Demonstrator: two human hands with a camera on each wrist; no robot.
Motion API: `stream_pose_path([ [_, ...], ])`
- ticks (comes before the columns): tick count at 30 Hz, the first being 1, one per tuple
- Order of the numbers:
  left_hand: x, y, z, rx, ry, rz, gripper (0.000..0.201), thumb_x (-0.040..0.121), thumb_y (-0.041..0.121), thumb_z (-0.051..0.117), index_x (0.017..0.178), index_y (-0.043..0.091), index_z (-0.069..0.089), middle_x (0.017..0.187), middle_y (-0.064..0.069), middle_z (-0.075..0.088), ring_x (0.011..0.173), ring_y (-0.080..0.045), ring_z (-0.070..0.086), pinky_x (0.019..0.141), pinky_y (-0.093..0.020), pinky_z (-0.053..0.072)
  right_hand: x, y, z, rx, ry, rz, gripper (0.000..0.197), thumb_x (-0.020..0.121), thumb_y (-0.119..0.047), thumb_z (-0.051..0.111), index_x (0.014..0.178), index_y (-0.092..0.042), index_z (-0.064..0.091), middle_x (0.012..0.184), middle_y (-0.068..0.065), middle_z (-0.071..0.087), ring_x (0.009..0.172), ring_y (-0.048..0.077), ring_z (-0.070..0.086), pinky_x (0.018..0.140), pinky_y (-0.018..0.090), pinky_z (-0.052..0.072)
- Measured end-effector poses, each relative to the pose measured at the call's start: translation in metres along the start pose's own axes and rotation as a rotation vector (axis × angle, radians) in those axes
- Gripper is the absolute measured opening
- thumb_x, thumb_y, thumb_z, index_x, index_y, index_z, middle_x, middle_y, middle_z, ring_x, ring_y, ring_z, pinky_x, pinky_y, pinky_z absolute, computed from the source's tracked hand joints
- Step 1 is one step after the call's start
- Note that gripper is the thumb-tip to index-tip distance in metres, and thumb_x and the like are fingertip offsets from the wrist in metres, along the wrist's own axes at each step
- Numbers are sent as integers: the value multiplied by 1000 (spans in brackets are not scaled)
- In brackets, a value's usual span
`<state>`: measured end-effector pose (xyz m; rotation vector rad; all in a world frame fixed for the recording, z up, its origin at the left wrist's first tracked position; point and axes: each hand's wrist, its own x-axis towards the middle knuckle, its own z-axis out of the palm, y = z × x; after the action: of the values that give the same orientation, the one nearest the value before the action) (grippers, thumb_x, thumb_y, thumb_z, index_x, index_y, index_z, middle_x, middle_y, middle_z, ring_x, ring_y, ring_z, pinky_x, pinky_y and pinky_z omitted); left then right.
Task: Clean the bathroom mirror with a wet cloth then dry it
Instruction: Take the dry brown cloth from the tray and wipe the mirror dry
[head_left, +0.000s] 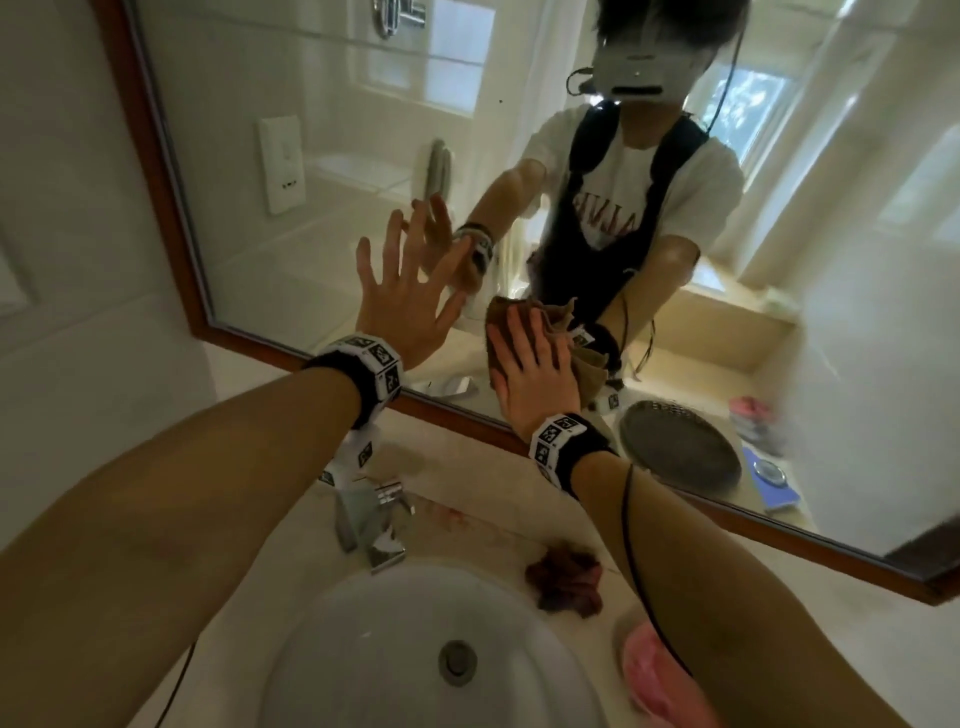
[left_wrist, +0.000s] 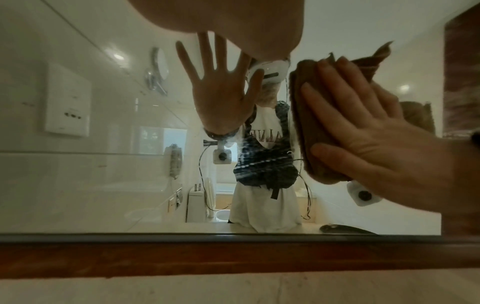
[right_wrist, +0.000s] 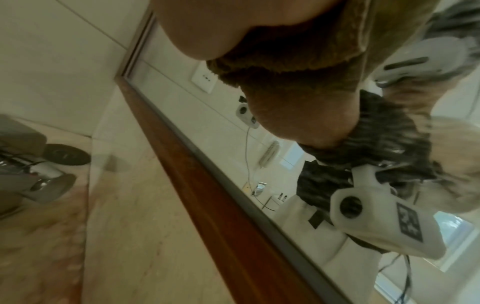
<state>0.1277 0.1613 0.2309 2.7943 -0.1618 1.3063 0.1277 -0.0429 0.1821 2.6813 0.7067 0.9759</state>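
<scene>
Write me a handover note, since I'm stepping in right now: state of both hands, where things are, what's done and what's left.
Left hand: open, fingers spread, at the mirror glass, holding nothing.
Right hand: flat, pressing a folded brown cloth against the lower glass, near the wooden frame.
A second, dark crumpled cloth lies on the counter beside the sink.
Done: wiping is under way; how much is covered, or which cloth is wet, can't be told.
Left: finish wiping, then dry.

A folded brown cloth (head_left: 501, 325) lay flat against the lower glass of the wood-framed mirror (head_left: 322, 171), one loose corner sticking out, while a darker crumpled cloth (head_left: 564, 577) sat beside the sink.
</scene>
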Motion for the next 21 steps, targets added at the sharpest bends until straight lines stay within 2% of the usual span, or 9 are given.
stream_pose_path([
  [3, -6, -23, 3, 8, 5, -21, 62, 100, 54, 24, 158, 35, 11, 163, -22, 7, 149, -44, 9, 113, -68, 12, 11, -25, 15, -61, -94, -214, 64, 97, -31, 44, 153, -22, 17, 160, 1, 14, 147, 24, 7, 117, 40, -12],
  [5, -16, -36, 6, 24, 2, -22, 63, 100, 54, 24, 158, 36, 7, 163, -22, 7, 149, -44, 10, 113, -68, 12, 15, -34, 20, -48, -131, -291, 66, 97, -26, 46, 154, -22, 14, 161, -2, 10, 148, 23, 6, 119, 39, -6],
  [7, -23, -46, 11, 43, -5, -21, 63, 99, 53, 24, 157, 36, 5, 163, -23, 8, 149, -43, 11, 113, -68, 14, 17, -35, 21, -49, -144, -300, 65, 98, -26, 45, 154, -22, 12, 161, -2, 8, 148, 22, 4, 118, 39, -2],
  [12, -27, -38, 14, 5, -16, -14, 64, 99, 53, 24, 157, 35, 6, 163, -23, 7, 149, -44, 10, 113, -69, 14, 15, -23, 13, -132, -126, -336, 63, 100, -35, 35, 154, -24, 5, 161, -3, 3, 148, 19, 0, 117, 37, -10],
  [14, -24, -25, 12, 3, -2, 18, 62, 100, 52, 26, 157, 35, 8, 162, -24, 8, 149, -44, 11, 113, -68, 14, 10, -13, 9, -153, -109, -330, 64, 99, -37, 34, 154, -25, 3, 161, -4, 0, 148, 19, -1, 118, 38, -8],
  [17, -19, -7, 10, -4, 27, 48, 62, 101, 50, 32, 157, 35, 12, 162, -23, 10, 148, -44, 13, 113, -67, 15, 0, 9, 4, -155, -98, -306, 65, 98, -41, 36, 154, -26, 8, 161, -4, 4, 148, 19, 3, 118, 39, -5],
  [21, -13, 21, 7, -10, 54, 84, 61, 101, 51, 32, 157, 35, 14, 162, -23, 11, 148, -45, 16, 112, -68, 18, -13, 47, -8, -158, -108, -343, 64, 97, -43, 37, 153, -27, 13, 161, -3, 10, 148, 20, 6, 119, 39, -6],
])
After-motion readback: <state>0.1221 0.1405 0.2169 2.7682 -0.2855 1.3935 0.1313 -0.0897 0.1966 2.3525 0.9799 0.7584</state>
